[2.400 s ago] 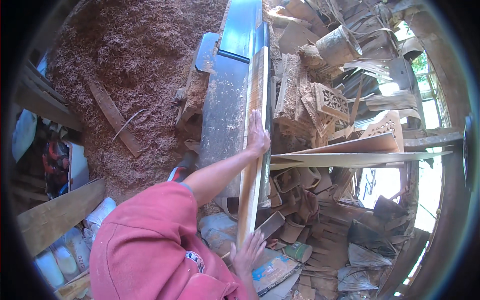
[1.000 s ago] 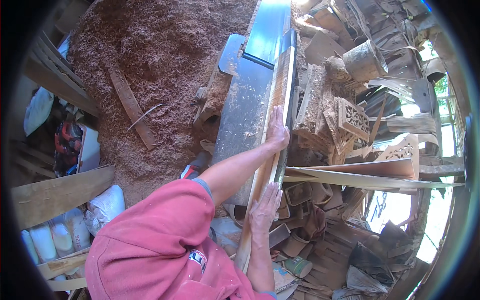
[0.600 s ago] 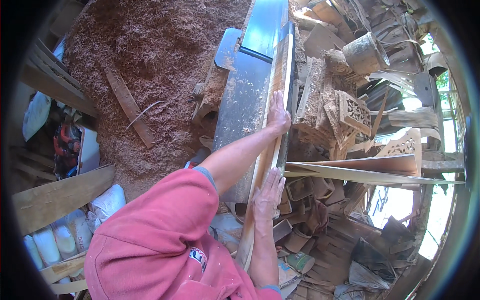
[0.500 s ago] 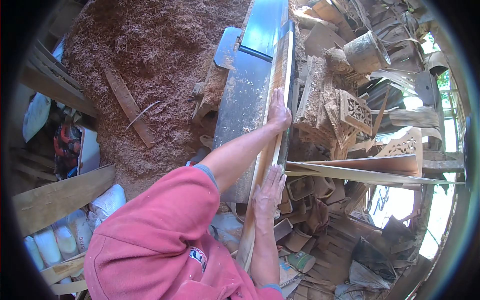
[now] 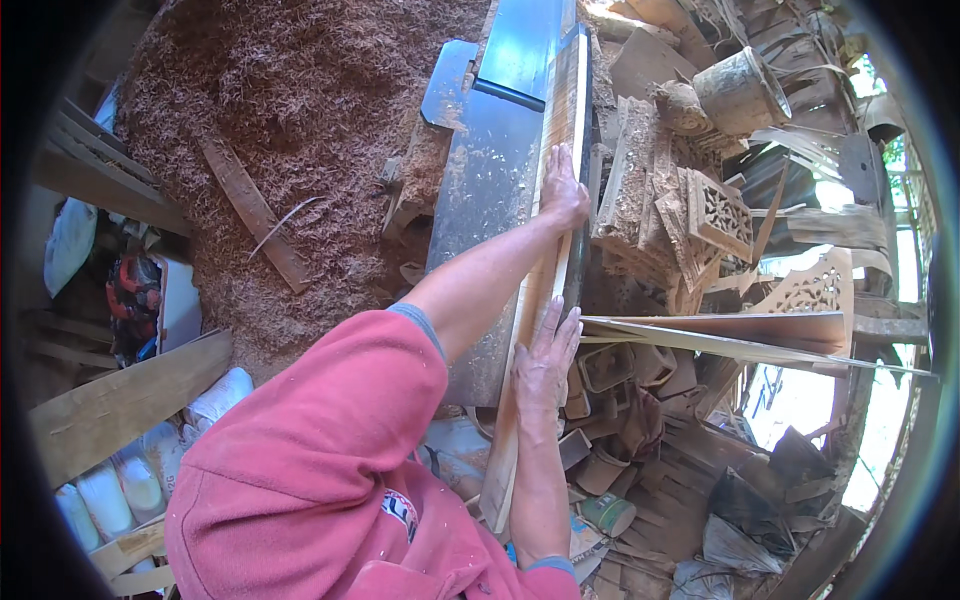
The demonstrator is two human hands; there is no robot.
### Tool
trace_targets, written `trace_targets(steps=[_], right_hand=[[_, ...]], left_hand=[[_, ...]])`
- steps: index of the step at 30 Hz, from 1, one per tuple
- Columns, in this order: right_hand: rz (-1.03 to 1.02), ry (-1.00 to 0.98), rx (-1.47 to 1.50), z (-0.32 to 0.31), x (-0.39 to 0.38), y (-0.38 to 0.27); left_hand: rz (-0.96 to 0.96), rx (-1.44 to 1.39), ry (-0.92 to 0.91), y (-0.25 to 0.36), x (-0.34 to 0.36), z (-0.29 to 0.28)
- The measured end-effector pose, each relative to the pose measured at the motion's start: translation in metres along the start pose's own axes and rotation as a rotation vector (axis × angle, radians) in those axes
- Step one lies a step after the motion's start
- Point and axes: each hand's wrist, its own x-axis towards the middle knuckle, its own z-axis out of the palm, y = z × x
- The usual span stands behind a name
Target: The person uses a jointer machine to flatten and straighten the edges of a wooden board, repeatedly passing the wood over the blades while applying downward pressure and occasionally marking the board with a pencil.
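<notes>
We locate the long wooden board (image 5: 565,105) under both hands: it runs ahead of the left grip (image 5: 566,190) and extends behind the right grip (image 5: 545,358), where its near end overhangs the dark metal machine bed (image 5: 480,220). We lay the left grip palm down on the board, fingers extended forward and held close together; we cannot tell the position of its thumb. We set the right grip nearer the body, flat against the board, fingers straight and slightly spread. Neither grip visibly closes around the board.

Directly left of the left grip, we identify the machine bed, dusted with wood chips. Ahead of that grip, we note a smooth bluish plate (image 5: 520,55). Farther left lies a heap of reddish shavings (image 5: 310,90) bearing a flat wooden strip (image 5: 253,208). Right of the left grip, we find a pierced carved panel (image 5: 722,217) and, farther ahead, a tilted bucket (image 5: 742,90). Right of the right grip, thin sheets (image 5: 740,333) project sideways.
</notes>
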Motion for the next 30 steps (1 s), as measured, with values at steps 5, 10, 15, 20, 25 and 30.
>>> trace_targets(steps=[5,10,15,20,25,30], right_hand=[[-0.02,0.01,-0.009,0.004,0.014,0.0],[-0.02,0.007,-0.026,0.005,0.029,-0.001],[-0.057,0.019,-0.047,0.005,0.046,-0.002],[-0.064,0.035,-0.078,0.009,0.064,-0.003],[-0.06,0.048,-0.087,0.009,0.081,-0.005],[-0.083,0.019,-0.105,0.012,0.105,-0.007]], left_hand=[[0.016,0.008,0.036,-0.005,0.02,0.003],[0.025,0.023,0.055,-0.003,0.034,0.001],[0.015,-0.016,0.03,0.002,0.05,-0.004],[0.016,0.021,0.081,-0.001,0.07,-0.002],[-0.022,-0.013,0.051,0.008,0.082,-0.009],[0.001,0.044,0.087,0.003,0.107,-0.008]])
